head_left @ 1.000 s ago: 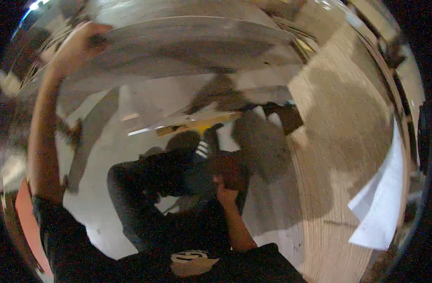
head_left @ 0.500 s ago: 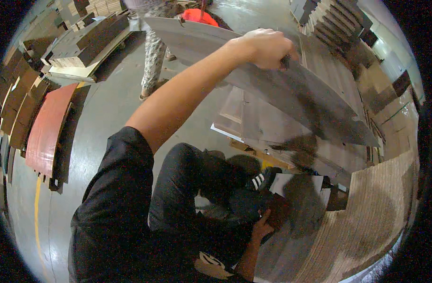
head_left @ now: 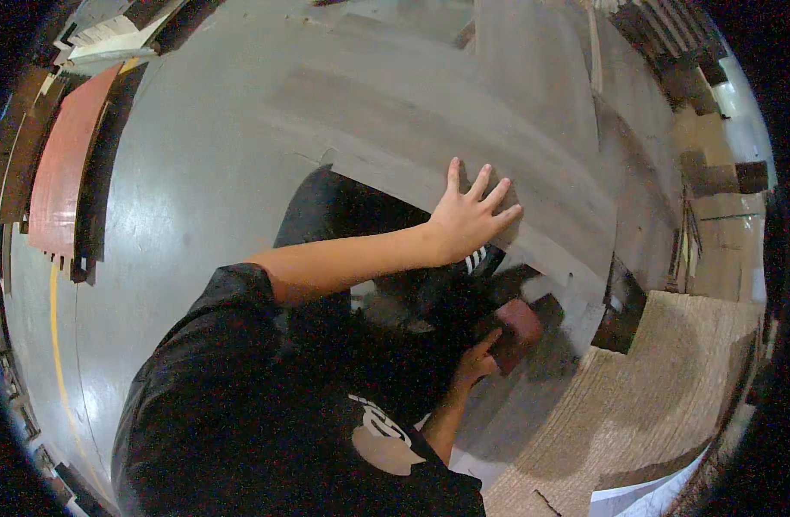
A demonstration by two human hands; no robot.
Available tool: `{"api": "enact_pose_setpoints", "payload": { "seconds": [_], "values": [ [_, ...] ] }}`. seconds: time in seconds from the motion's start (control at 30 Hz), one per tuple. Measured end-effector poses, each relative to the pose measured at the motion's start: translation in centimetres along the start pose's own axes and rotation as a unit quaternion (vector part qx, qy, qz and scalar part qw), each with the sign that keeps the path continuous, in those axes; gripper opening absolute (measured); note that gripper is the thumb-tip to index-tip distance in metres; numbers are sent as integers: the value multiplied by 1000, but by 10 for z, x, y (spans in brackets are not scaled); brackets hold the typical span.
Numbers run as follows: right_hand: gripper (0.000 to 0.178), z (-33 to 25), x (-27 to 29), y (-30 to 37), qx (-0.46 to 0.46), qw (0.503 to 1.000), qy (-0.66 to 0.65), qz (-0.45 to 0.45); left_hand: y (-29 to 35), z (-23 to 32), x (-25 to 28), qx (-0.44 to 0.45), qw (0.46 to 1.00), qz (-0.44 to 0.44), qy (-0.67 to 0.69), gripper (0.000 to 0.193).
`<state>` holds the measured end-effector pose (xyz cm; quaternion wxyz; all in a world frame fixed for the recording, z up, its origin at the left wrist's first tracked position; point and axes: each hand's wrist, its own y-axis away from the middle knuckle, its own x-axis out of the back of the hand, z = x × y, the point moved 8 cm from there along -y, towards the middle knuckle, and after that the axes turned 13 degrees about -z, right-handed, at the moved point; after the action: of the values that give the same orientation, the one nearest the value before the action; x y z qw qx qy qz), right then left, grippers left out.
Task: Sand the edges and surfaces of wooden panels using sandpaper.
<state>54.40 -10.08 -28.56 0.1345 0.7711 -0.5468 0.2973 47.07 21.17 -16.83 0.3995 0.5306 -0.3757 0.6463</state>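
A wide grey-brown wooden panel (head_left: 554, 207) lies in front of me, its far part smeared by motion. On its surface near the close edge rests my left hand (head_left: 477, 215), open, fingers spread and gripping nothing. Lower down, my right hand (head_left: 478, 358) is closed around a small reddish block (head_left: 521, 329), which looks like a sanding block. This block is above a grey-brown board surface (head_left: 507, 414) beside my legs. My palm and some right fingers are hidden behind the block and shadow.
At right stands a stack of brown boards (head_left: 662, 379) with ridged edges. More panels (head_left: 533, 52) lie beyond. A red-topped stack (head_left: 71, 172) sits on the floor at far left, near a yellow floor line (head_left: 59, 336). My shoe (head_left: 483, 258) is under the panel's edge.
My left hand has let go of the raised panel's edge and come down flat on it. The panel has dropped toward me. My right hand still holds the reddish block. The view has shifted.
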Motion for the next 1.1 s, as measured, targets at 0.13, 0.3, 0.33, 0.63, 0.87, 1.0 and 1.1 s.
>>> {"api": "enact_pose_setpoints", "payload": {
  "seconds": [0.13, 0.3, 0.33, 0.63, 0.87, 1.0, 1.1],
  "values": [
    [46, 0, 6, -1, -42, 998, 38, -20, 5, 2, -21, -5, 1000, 25, 18, 61],
    [44, -17, 12, -3, 77, 997, 18, 1, 8, -3, -23, -7, 1000, -18, 12, 67],
    [42, -20, 16, -1, 73, 997, 37, 9, 9, -2, -26, -20, 999, -23, 40, 71],
    [38, -51, 5, 27, 99, 992, -63, -43, 151, -295, 57, 328, 911, 248, 20, 58],
    [35, -210, -42, 14, 303, 940, -89, -126, 175, -302, -22, 324, 743, 37, 584, 48],
    [29, -275, -76, 13, 361, 916, 25, -172, 196, -241, -17, 316, 681, 37, 660, 38],
    [16, -299, -107, 7, 396, 899, 77, -172, 195, -212, -19, 267, 641, 67, 716, 40]
  ]
}}
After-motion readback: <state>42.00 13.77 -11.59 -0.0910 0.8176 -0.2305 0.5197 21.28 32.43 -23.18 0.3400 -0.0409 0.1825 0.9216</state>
